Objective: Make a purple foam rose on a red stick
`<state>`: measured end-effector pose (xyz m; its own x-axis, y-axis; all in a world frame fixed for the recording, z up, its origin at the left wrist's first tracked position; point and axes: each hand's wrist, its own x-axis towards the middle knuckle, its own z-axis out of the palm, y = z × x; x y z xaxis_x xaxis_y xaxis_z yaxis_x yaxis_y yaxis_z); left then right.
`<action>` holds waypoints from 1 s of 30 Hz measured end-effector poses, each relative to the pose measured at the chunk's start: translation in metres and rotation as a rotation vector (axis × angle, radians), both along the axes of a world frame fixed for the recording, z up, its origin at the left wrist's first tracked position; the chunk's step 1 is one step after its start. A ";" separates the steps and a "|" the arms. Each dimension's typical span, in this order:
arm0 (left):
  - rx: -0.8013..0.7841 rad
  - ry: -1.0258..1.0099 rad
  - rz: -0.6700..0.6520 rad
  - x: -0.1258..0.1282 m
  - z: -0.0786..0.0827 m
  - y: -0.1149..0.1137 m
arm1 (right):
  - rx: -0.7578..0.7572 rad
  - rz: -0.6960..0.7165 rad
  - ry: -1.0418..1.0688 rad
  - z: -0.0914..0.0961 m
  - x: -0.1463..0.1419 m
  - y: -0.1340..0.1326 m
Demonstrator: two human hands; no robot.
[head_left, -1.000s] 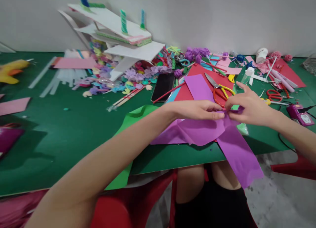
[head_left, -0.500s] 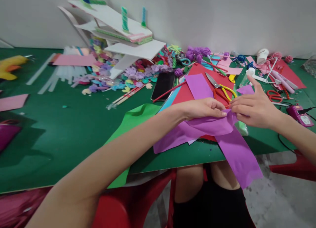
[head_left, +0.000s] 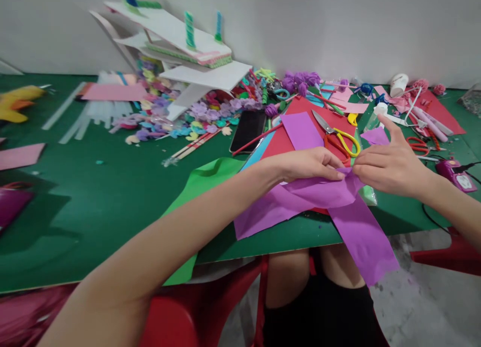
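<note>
This looks like a craft workspace; whether in a home or a workshop cannot be told. A green worktop [head_left: 112, 211] runs along a plain pale wall [head_left: 319, 31], its far side crowded with a heap of small pastel flowers [head_left: 210, 114] and a tiered white model [head_left: 210, 76]. Translucent sticks [head_left: 99, 114] lie left of the heap, large scissors [head_left: 322, 123] over a red sheet [head_left: 300, 106], and red-handled scissors [head_left: 418, 145] toward the right end. A green sheet [head_left: 205, 181] and a purple strip [head_left: 370, 246] overhang the near edge, where red chairs [head_left: 169, 317] stand on grey floor [head_left: 428, 297].
</note>
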<state>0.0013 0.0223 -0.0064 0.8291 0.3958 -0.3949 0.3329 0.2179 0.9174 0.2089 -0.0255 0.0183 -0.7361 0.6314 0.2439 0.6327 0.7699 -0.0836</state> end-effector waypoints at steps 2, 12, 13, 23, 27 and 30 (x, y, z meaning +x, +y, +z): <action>-0.057 -0.023 -0.010 -0.001 -0.002 0.001 | 0.114 0.071 -0.114 0.001 0.001 0.000; -0.040 -0.045 -0.008 -0.001 0.004 0.000 | 0.005 0.094 -0.201 -0.002 0.007 0.002; -0.031 -0.039 -0.016 -0.001 0.004 -0.001 | -0.033 0.079 -0.194 -0.001 0.006 0.001; 0.093 0.036 -0.017 0.003 0.005 -0.005 | 0.026 0.127 -0.189 0.007 -0.005 -0.003; 0.205 0.072 -0.040 0.005 0.008 -0.005 | 0.101 0.120 -0.205 0.004 -0.007 -0.002; 0.221 0.063 -0.031 0.005 0.006 -0.004 | 0.233 0.138 -0.262 0.002 -0.007 -0.002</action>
